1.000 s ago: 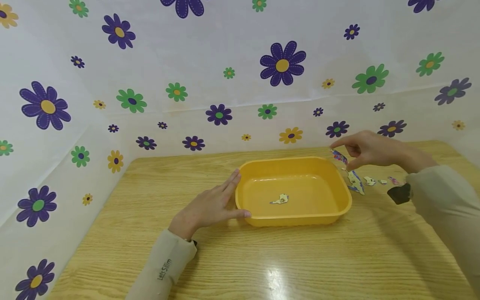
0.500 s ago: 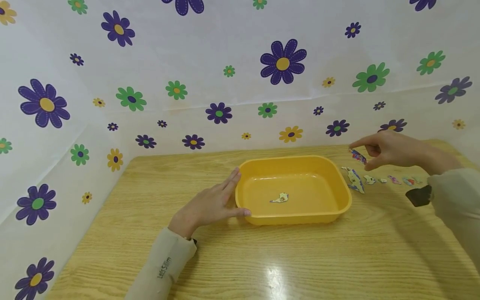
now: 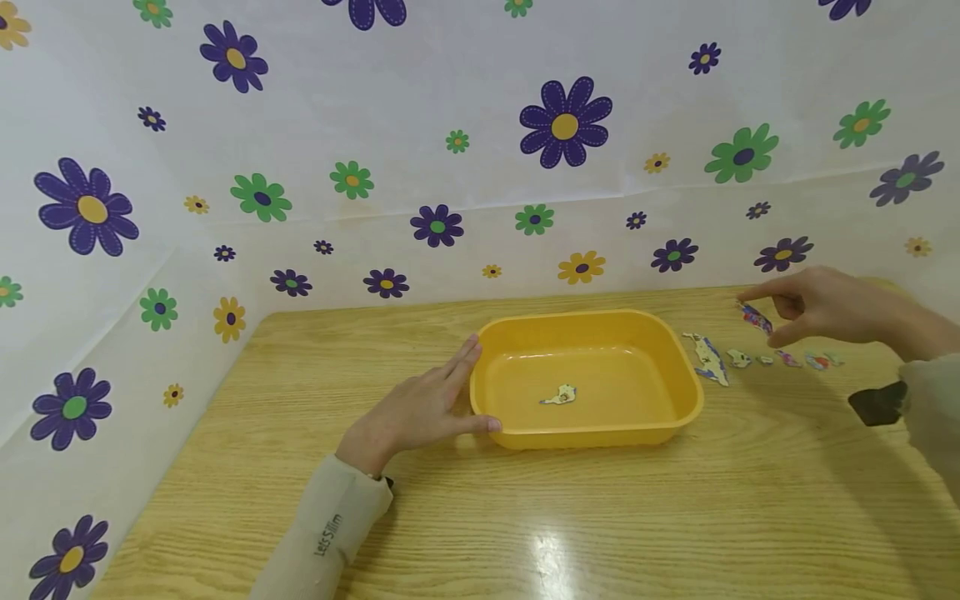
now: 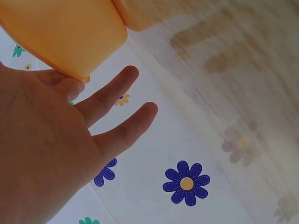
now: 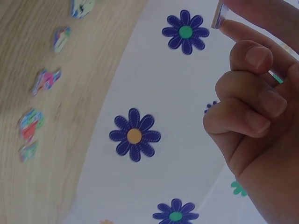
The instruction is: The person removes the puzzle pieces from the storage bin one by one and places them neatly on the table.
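Note:
My right hand (image 3: pixel 843 307) pinches a flat, irregular puzzle piece (image 3: pixel 754 318) printed blue, red and purple between thumb and index finger, above the table at the right. In the right wrist view only the thin edge of that piece (image 5: pixel 218 15) shows at the fingertips. My left hand (image 3: pixel 412 419) rests against the left end of a yellow plastic tray (image 3: pixel 587 436), its fingers fairly straight along the side and its thumb at the front rim. Inside the tray lies one pale piece (image 3: pixel 561 394) with bluish edges.
On the wooden table (image 3: pixel 450 533), right of the tray, several loose pieces lie in a row. A large pale-and-blue one (image 3: pixel 708 360) is closest to the tray; a red and green one (image 3: pixel 817 361) lies farther right. A white flowered cloth (image 3: pixel 450 83) hangs behind.
My right hand has moved right, away from the tray, carrying the pinched puzzle piece past the large pale piece. The left hand and the tray stay in place.

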`<state>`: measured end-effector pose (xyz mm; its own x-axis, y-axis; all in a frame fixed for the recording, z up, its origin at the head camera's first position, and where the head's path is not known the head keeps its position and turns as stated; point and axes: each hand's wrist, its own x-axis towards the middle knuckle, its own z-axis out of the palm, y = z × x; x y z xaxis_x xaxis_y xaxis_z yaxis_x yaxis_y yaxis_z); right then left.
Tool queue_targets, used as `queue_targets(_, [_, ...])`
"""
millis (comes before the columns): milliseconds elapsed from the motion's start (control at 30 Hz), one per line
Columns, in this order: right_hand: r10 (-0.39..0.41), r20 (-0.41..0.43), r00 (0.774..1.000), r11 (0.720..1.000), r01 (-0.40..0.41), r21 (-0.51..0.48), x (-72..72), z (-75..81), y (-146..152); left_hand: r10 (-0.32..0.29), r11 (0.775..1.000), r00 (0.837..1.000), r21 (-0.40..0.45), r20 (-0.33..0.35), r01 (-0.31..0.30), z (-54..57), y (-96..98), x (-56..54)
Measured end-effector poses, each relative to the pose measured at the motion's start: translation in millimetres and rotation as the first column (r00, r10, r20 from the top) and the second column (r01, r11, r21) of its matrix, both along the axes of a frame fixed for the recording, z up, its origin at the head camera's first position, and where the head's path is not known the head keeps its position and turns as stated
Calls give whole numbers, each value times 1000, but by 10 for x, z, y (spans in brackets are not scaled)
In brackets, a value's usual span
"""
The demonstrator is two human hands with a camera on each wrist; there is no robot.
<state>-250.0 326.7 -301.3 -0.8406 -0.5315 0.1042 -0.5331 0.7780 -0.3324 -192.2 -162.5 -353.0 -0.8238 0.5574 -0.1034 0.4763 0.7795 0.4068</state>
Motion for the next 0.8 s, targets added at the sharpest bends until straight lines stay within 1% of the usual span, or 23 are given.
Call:
queue_targets(67, [-20,0,1000,1000,20,13,21,-12,46,1,1000,1000,-2,0,-1,1,0,1])
queue_targets(267, [-60,-53,997,993,65,100,55,-49,205,-4,1000,1000,0,5,4,5,5,4])
queue_targets(367, [-72,-59,996,991,79,112,54,-81,294,-4,1000,1000,0,5,4,3,5,4])
queue_targets(467, [-91,-48,995,991,96,97,52,-121,372,-4,1000,1000,2,4,4,1,4,6])
queue_targets(567, [-121,-19,992,989,122,83,50,-153,430,-5,1000,1000,7,-1,5,-3,5,7])
queue_targets(700, [-157,26,987,984,154,94,57,-166,490,-5,1000,1000,8,-3,5,-8,4,10])
queue_targets(800, [-162,29,986,981,158,113,71,-175,534,-4,1000,1000,6,-4,4,-9,2,12])
